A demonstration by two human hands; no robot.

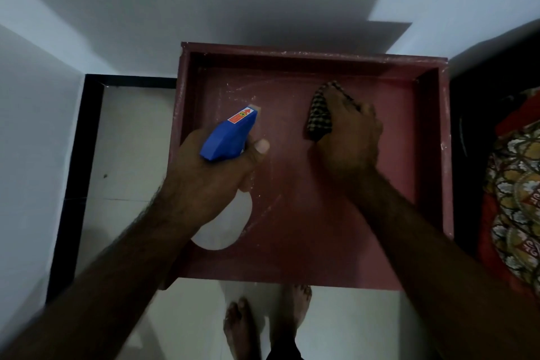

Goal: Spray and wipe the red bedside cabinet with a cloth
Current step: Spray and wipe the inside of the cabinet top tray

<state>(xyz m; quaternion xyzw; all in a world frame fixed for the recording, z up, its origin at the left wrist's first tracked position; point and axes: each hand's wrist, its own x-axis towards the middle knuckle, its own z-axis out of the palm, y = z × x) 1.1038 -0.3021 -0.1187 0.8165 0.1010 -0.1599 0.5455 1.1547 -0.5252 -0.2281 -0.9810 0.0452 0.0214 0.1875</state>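
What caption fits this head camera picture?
The left hand holds a spray bottle; right hand grips a checked cloth on the red cabinet.

Left hand out front, fingers wrapped round spray bottle neck, thumb up along its right side. Right hand further forward, palm down, fingers bunched on cloth. Both forearms bare, reaching in from the lower corners, angled inward. Bare feet below, side by side.
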